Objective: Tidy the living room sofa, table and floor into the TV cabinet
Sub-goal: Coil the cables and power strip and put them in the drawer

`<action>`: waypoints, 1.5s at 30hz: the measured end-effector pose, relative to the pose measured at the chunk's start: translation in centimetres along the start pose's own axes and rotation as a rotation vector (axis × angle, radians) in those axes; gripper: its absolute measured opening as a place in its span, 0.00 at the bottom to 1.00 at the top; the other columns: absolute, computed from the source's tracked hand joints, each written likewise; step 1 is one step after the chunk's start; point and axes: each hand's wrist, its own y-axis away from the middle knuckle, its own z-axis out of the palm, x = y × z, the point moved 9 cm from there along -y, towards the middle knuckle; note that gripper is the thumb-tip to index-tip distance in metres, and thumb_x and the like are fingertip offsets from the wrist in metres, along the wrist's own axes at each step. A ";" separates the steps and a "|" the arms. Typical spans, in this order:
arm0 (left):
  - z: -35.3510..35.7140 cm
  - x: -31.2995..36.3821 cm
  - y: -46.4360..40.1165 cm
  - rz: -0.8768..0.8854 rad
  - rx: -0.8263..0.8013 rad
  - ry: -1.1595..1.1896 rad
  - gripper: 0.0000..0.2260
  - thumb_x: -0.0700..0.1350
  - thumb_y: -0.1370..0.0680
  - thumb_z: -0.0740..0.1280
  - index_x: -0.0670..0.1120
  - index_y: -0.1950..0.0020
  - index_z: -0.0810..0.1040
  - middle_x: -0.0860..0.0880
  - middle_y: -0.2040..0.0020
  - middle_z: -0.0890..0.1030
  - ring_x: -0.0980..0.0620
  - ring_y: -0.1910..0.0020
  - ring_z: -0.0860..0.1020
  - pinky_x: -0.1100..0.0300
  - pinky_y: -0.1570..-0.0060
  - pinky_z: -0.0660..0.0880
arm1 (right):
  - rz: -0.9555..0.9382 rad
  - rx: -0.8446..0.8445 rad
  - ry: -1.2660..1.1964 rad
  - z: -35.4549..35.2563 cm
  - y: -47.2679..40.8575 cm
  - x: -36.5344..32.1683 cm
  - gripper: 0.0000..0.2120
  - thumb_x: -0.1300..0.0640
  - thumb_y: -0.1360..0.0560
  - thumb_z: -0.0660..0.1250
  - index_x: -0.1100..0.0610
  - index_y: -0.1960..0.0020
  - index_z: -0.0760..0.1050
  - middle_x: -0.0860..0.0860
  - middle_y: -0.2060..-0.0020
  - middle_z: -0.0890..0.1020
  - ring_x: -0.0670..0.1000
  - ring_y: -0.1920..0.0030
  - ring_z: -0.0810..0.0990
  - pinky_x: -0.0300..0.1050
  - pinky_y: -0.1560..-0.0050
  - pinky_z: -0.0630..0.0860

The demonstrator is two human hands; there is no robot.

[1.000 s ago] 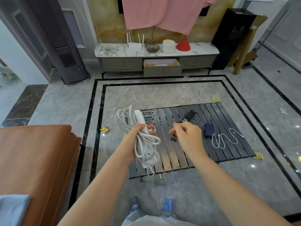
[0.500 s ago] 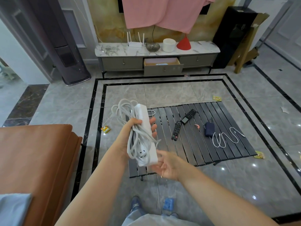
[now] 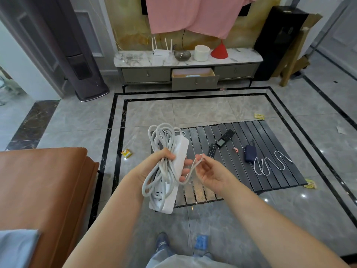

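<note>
A smooth brown leather sofa (image 3: 44,190) sits at the left, and beside it the left hand (image 3: 154,167) grips a glossy white power strip (image 3: 172,176) with its rubbery cord (image 3: 160,144) bundled in loops against it. The right hand (image 3: 210,173), half a second ago open under the strip, now pinches a loose cord loop. Beyond, on the dark slatted counter (image 3: 270,171), lie two black remotes (image 3: 225,135), a navy pouch (image 3: 250,153) and a wavy white cable (image 3: 270,163); the TV cabinet's middle drawer (image 3: 195,80) stands open.

A white plastic power strip with coiled white cord (image 3: 174,171) shows against a black slatted surface (image 3: 270,171); grey marbled floor tiles (image 3: 193,111) carry black border stripes.
</note>
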 end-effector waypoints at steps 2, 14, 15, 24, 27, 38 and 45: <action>-0.2 -0.2 0.0 -0.040 0.066 -0.051 0.16 0.38 0.28 0.65 0.31 0.43 0.79 0.37 0.47 0.83 0.44 0.57 0.84 0.50 0.56 0.83 | -0.080 -0.075 0.124 1.4 0.9 -1.6 0.10 0.64 0.26 0.70 0.66 0.46 0.79 0.57 0.58 0.84 0.49 0.61 0.84 0.41 0.49 0.81; -0.9 -0.6 -2.6 -0.012 0.228 -0.513 0.17 0.38 0.28 0.76 0.37 0.41 0.80 0.35 0.45 0.83 0.42 0.54 0.84 0.49 0.50 0.82 | -0.362 -0.098 0.906 6.8 4.5 -4.3 0.08 0.61 0.29 0.75 0.58 0.50 0.83 0.54 0.55 0.87 0.51 0.56 0.85 0.48 0.54 0.83; -0.8 -0.7 -2.7 0.006 0.226 -0.492 0.16 0.37 0.28 0.75 0.38 0.42 0.81 0.35 0.45 0.83 0.42 0.53 0.84 0.48 0.49 0.82 | -0.373 -0.065 0.907 6.8 4.5 -4.3 0.06 0.61 0.29 0.75 0.58 0.52 0.83 0.53 0.57 0.87 0.49 0.58 0.85 0.46 0.58 0.82; 1.3 -1.0 -2.9 0.139 -0.015 -0.242 0.19 0.34 0.28 0.68 0.42 0.37 0.77 0.38 0.40 0.82 0.40 0.42 0.81 0.41 0.44 0.79 | -0.488 -0.105 1.009 8.7 5.6 -5.4 0.07 0.59 0.29 0.76 0.62 0.54 0.83 0.57 0.62 0.86 0.54 0.60 0.86 0.46 0.59 0.83; 1.0 -1.1 -2.9 0.102 -0.029 -0.229 0.24 0.37 0.31 0.71 0.40 0.35 0.75 0.41 0.47 0.84 0.44 0.51 0.84 0.52 0.56 0.82 | -0.773 0.062 1.269 9.1 6.2 -7.4 0.16 0.46 0.35 0.80 0.56 0.63 0.78 0.48 0.70 0.80 0.45 0.68 0.78 0.40 0.63 0.78; 1.7 -1.5 -2.3 0.054 -0.180 -0.185 0.40 0.44 0.44 0.82 0.36 0.34 0.74 0.42 0.56 0.85 0.46 0.61 0.84 0.54 0.61 0.81 | -0.138 -0.179 0.933 1.9 -1.4 -0.2 0.28 0.39 0.22 0.56 0.58 0.34 0.77 0.56 0.41 0.82 0.53 0.36 0.78 0.56 0.27 0.60; 1.8 -0.5 -1.4 0.195 -0.383 0.137 0.22 0.41 0.26 0.71 0.40 0.33 0.72 0.43 0.44 0.80 0.46 0.50 0.81 0.51 0.44 0.77 | -0.313 -0.236 1.281 1.7 0.2 -0.9 0.11 0.52 0.17 0.58 0.50 0.48 0.79 0.45 0.50 0.82 0.38 0.44 0.77 0.37 0.42 0.66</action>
